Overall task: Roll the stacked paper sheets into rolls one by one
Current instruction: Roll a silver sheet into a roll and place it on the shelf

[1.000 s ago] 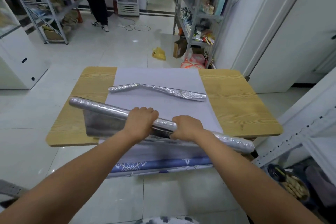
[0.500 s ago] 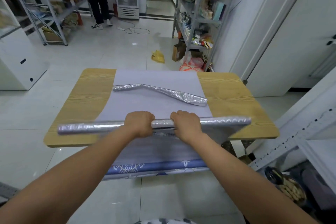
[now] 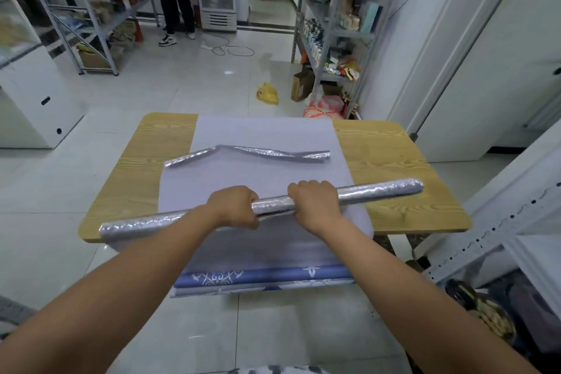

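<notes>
Silver paper roll [image 3: 379, 194] runs slanted over the near part of the stacked sheets [image 3: 261, 133] (right end farther away). The left hand [image 3: 233, 206] and right hand [image 3: 315, 203] both curl round its middle. Beyond, a thinner crumpled roll [image 3: 249, 152] rests on the sheets, on the wooden table [image 3: 391, 158].

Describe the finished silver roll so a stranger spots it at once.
Start at the wooden table, then the pale sheets running down its middle. Near their far end lies a thin silver roll. Unlike the thicker straight roll nearer the camera, it is kinked and flattened.
</notes>
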